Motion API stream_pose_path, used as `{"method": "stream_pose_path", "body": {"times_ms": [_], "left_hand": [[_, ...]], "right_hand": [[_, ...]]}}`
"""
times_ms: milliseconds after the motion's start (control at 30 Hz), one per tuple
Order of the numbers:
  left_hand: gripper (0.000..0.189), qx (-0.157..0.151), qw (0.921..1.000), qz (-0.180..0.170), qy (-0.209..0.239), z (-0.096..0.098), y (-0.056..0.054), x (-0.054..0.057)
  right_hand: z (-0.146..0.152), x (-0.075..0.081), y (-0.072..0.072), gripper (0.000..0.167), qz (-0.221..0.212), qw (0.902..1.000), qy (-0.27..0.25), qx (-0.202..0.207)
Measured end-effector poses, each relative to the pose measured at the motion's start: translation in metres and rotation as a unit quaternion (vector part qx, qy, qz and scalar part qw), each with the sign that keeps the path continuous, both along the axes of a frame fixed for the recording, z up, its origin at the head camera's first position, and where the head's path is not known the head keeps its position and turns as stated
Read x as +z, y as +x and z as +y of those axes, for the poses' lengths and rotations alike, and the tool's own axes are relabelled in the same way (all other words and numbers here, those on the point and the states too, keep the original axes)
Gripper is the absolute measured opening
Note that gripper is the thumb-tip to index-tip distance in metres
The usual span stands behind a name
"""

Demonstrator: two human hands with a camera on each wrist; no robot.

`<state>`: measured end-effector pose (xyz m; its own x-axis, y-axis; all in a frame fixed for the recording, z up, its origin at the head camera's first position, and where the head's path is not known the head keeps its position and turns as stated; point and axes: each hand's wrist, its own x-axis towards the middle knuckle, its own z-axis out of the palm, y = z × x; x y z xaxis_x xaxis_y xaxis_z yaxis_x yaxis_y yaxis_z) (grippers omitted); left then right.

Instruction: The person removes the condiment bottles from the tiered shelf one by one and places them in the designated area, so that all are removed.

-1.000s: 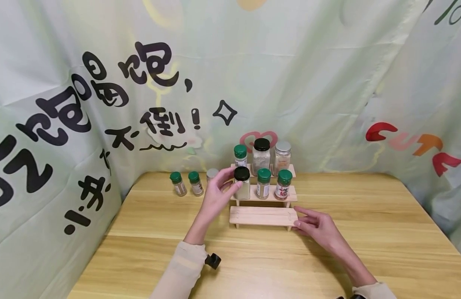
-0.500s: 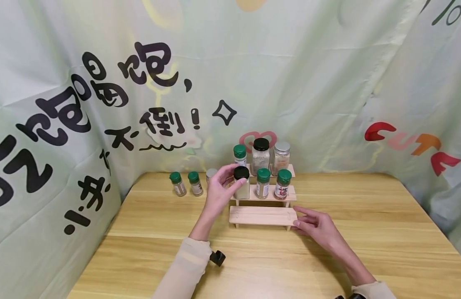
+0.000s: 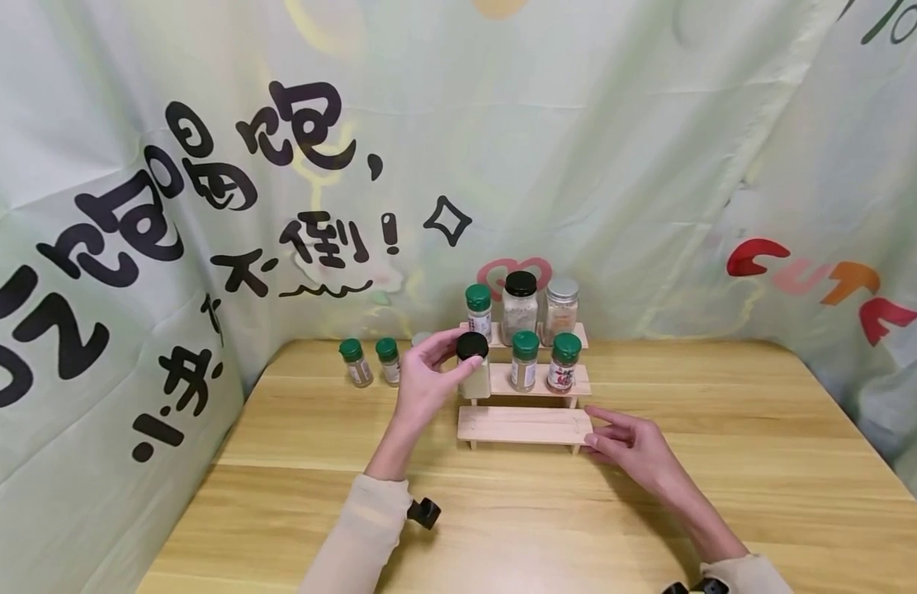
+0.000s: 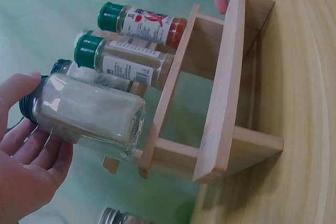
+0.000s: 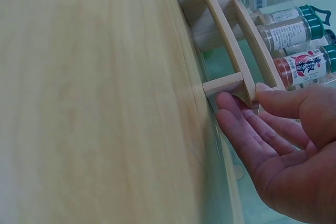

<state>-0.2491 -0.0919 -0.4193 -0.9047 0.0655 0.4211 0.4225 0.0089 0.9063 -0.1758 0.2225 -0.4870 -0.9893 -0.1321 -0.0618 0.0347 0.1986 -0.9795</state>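
My left hand grips a square clear jar with a black lid and pale contents, thumb and fingers round its upper part. In the head view the jar is upright at the left end of the middle step of a pale wooden tiered spice rack. In the left wrist view its base seems just off the step. At the bottom step's right end, my right hand pinches the rack between thumb and fingers. Beside the held jar, two green-capped spice bottles stand on the middle step.
On the top step are a green-capped bottle, a black-lidded jar and a silver-lidded jar. Two small green-capped bottles stand left on the table, near a silver-capped one mostly behind my left hand. A printed curtain hangs behind.
My left hand and the black-lidded jar have shifted slightly left, widening the gap to the green-capped bottle beside it. The right hand stays at the rack's end.
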Motion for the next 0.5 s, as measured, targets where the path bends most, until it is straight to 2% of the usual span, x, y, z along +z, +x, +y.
{"method": "stream_pose_path", "body": {"times_ms": [200,500], "left_hand": [[0.041,0.007,0.9998,-0.021,-0.003,-0.011,0.005,-0.001],[0.041,0.023,0.9993,-0.025,0.013,-0.036,0.012,-0.002]], "right_hand": [[0.0,-0.001,0.0,0.051,-0.006,1.0,-0.002,-0.002],[0.0,0.001,0.0,0.051,-0.003,1.0,0.0,-0.002]]}}
